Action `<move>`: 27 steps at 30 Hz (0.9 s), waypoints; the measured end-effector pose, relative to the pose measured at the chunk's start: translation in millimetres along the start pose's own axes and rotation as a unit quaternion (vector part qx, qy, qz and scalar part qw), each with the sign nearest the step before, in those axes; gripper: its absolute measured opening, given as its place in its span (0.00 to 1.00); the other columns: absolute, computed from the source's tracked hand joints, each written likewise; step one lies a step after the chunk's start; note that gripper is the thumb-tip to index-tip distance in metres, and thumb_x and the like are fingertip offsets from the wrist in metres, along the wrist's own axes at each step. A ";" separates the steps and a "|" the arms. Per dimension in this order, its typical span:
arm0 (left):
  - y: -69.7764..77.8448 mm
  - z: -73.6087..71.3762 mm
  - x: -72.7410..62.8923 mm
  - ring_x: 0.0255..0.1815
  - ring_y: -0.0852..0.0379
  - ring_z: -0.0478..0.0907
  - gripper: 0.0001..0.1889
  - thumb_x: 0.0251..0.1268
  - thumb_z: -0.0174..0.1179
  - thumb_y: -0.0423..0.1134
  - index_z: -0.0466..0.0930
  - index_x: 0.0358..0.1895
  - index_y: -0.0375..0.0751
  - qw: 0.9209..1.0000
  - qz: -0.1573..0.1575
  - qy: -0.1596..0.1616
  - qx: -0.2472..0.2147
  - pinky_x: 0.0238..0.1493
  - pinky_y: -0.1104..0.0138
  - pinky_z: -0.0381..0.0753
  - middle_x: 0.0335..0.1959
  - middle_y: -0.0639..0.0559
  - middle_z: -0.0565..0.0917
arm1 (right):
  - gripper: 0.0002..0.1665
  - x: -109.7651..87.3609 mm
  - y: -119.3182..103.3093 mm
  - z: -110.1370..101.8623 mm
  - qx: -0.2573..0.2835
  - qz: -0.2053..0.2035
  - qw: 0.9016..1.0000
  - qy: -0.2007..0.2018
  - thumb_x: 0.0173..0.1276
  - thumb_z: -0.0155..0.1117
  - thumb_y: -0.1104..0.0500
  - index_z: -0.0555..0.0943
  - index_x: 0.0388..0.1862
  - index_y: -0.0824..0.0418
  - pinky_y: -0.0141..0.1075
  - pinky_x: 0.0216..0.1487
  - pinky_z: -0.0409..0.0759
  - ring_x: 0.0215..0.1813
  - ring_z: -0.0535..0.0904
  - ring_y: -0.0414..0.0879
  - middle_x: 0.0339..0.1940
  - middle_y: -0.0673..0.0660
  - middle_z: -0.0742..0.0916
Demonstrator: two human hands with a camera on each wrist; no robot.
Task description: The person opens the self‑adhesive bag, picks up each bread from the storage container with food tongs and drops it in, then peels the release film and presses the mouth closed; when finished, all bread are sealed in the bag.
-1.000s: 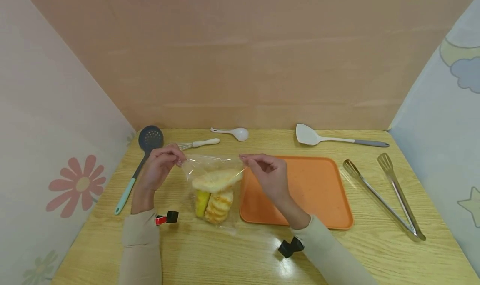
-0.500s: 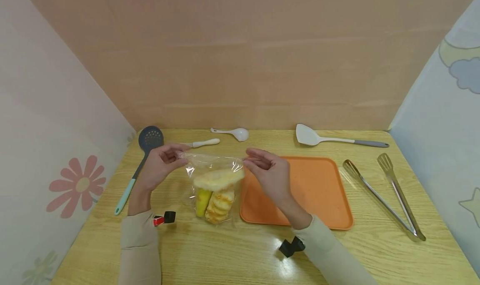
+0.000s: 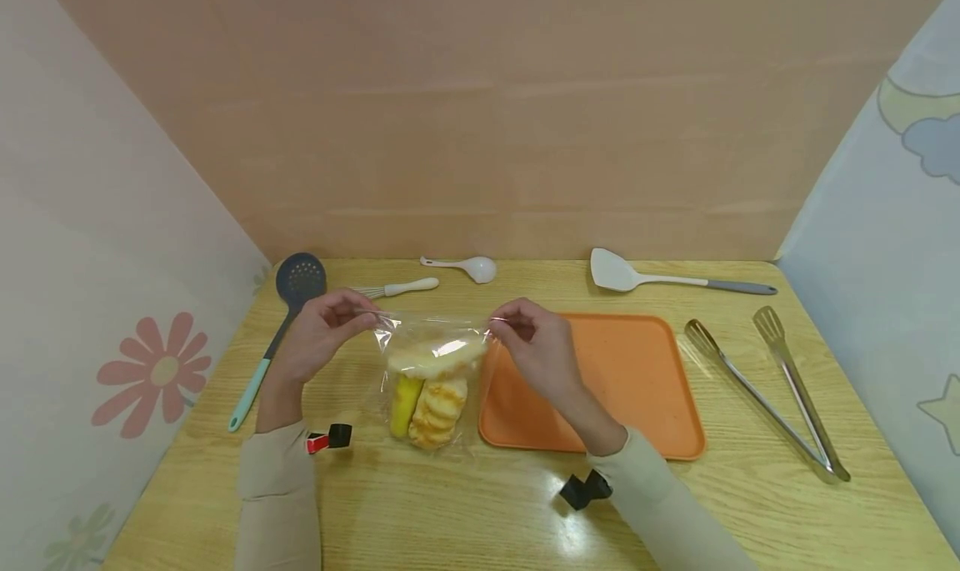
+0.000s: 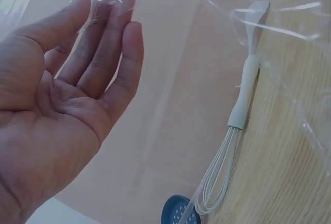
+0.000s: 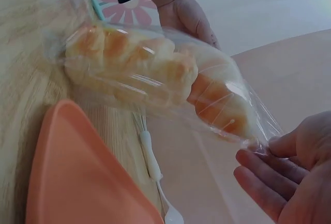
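A clear plastic bag [image 3: 429, 324] is held upright by its top edge in front of me. Inside it are a ridged, browned bread roll [image 3: 438, 413], a paler bread piece [image 3: 435, 356] across the top, and a bright yellow item [image 3: 406, 406] of unclear kind. My left hand [image 3: 318, 333] pinches the bag's top left corner between thumb and fingers; the left wrist view shows the film at the fingertips. At the opposite top corner, my right hand [image 3: 543, 350] pinches the film, as the right wrist view [image 5: 292, 167] hand also shows.
An orange tray [image 3: 622, 388] lies right of the bag, partly under my right arm. Metal tongs [image 3: 780, 396] rest farther right. Along the back are a white spatula [image 3: 615, 271], a white ladle [image 3: 480, 268], a whisk [image 3: 411, 286] and a dark skimmer [image 3: 302, 279].
The left hand's thumb and fingers have shifted along the bag's top edge, slightly rightward. The right fingers have regripped their corner. The bag and its contents stay in nearly the same place.
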State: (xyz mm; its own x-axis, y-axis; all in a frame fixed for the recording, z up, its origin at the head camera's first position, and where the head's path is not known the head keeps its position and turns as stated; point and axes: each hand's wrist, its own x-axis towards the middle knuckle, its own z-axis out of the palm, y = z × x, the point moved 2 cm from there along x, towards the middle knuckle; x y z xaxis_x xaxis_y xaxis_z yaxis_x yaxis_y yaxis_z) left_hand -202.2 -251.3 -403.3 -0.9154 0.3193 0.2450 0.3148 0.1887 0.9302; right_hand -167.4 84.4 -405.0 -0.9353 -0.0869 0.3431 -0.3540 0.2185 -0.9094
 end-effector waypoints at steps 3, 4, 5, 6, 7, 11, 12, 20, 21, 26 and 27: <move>-0.5 0.6 0.4 0.42 0.55 0.92 0.04 0.78 0.66 0.24 0.86 0.49 0.28 1.000 0.000 0.003 -0.004 0.50 0.69 0.91 0.43 0.57 0.93 | 0.02 0.4 0.6 0.0 -0.047 -0.030 0.998 0.004 0.75 0.76 0.69 0.90 0.44 0.65 0.32 0.40 0.90 0.37 0.93 0.51 0.36 0.56 0.95; -0.8 0.8 0.5 0.42 0.55 0.92 0.04 0.78 0.66 0.23 0.85 0.50 0.27 1.000 0.001 0.002 -0.008 0.50 0.68 0.91 0.43 0.57 0.93 | 0.02 0.4 0.1 -0.2 -0.061 -0.040 0.997 0.007 0.75 0.76 0.68 0.90 0.43 0.63 0.33 0.40 0.91 0.36 0.93 0.48 0.35 0.55 0.95; -1.4 0.8 0.5 0.42 0.56 0.92 0.04 0.78 0.66 0.23 0.85 0.50 0.26 1.000 0.003 0.001 -0.014 0.50 0.67 0.92 0.43 0.56 0.93 | 0.02 0.6 -0.2 -0.2 -0.071 -0.049 0.996 0.008 0.75 0.77 0.68 0.90 0.43 0.63 0.34 0.41 0.91 0.37 0.94 0.48 0.36 0.54 0.95; -2.1 0.9 0.7 0.42 0.57 0.92 0.05 0.78 0.66 0.22 0.85 0.50 0.26 1.000 0.003 0.001 -0.019 0.50 0.67 0.92 0.43 0.56 0.93 | 0.03 0.5 -0.4 -0.3 -0.078 -0.056 0.995 0.008 0.75 0.77 0.67 0.91 0.44 0.62 0.35 0.41 0.92 0.37 0.94 0.47 0.36 0.54 0.95; -2.9 0.9 0.8 0.42 0.57 0.92 0.05 0.78 0.65 0.22 0.84 0.50 0.26 1.000 0.004 0.000 -0.025 0.49 0.66 0.92 0.43 0.56 0.94 | 0.03 0.4 -0.3 -0.6 -0.081 -0.058 0.995 0.009 0.75 0.78 0.67 0.91 0.44 0.62 0.36 0.42 0.92 0.38 0.94 0.47 0.36 0.53 0.95; -6.0 1.9 2.3 0.42 0.58 0.93 0.07 0.79 0.63 0.21 0.84 0.54 0.27 0.999 0.008 -0.009 -0.053 0.48 0.65 0.93 0.44 0.54 0.94 | 0.06 1.0 4.5 0.3 -0.032 -0.023 0.999 0.002 0.76 0.76 0.67 0.91 0.49 0.65 0.35 0.44 0.93 0.41 0.95 0.51 0.40 0.57 0.96; -6.7 2.3 2.8 0.43 0.58 0.93 0.08 0.80 0.63 0.21 0.84 0.55 0.28 0.998 0.007 -0.010 -0.056 0.48 0.64 0.93 0.45 0.53 0.94 | 0.08 1.2 5.7 0.7 -0.009 -0.005 1.000 -0.001 0.76 0.75 0.69 0.91 0.52 0.66 0.35 0.45 0.93 0.42 0.94 0.52 0.42 0.58 0.96; -9.2 8.9 7.3 0.49 0.60 0.91 0.14 0.86 0.59 0.28 0.79 0.66 0.29 0.998 -0.045 0.013 -0.033 0.53 0.67 0.92 0.51 0.48 0.93 | 0.22 4.5 13.9 6.7 0.147 0.128 0.981 -0.004 0.78 0.67 0.74 0.84 0.69 0.68 0.37 0.50 0.94 0.49 0.93 0.54 0.56 0.70 0.91; -8.8 9.9 8.1 0.50 0.60 0.91 0.15 0.87 0.59 0.30 0.78 0.68 0.27 0.998 -0.054 0.016 -0.029 0.54 0.67 0.91 0.51 0.48 0.92 | 0.23 4.8 14.9 7.4 0.159 0.137 0.978 -0.004 0.78 0.67 0.74 0.83 0.70 0.69 0.37 0.51 0.93 0.49 0.93 0.51 0.57 0.70 0.90; -10.0 15.0 11.9 0.52 0.58 0.89 0.19 0.90 0.55 0.34 0.75 0.72 0.25 0.995 -0.094 0.037 -0.015 0.56 0.67 0.91 0.56 0.42 0.90 | 0.28 5.1 18.5 10.9 0.212 0.154 0.965 -0.007 0.77 0.66 0.75 0.78 0.74 0.73 0.35 0.55 0.92 0.48 0.90 0.41 0.58 0.66 0.84; -11.0 15.7 12.4 0.52 0.59 0.89 0.19 0.91 0.55 0.34 0.74 0.72 0.25 0.994 -0.102 0.041 -0.014 0.56 0.67 0.91 0.58 0.38 0.89 | 0.30 5.1 19.7 11.4 0.221 0.156 0.963 -0.007 0.76 0.65 0.75 0.76 0.76 0.74 0.34 0.55 0.91 0.48 0.90 0.39 0.57 0.64 0.83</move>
State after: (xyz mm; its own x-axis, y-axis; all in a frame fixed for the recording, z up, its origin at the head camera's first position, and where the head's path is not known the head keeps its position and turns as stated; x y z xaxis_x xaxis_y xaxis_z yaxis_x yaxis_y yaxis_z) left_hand -213.1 -234.9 -414.7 -0.9771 0.2008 0.0712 0.1148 0.2148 0.9699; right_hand -179.1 77.2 -423.8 -0.9945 -0.0976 0.0371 -0.0171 -0.1983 -0.9800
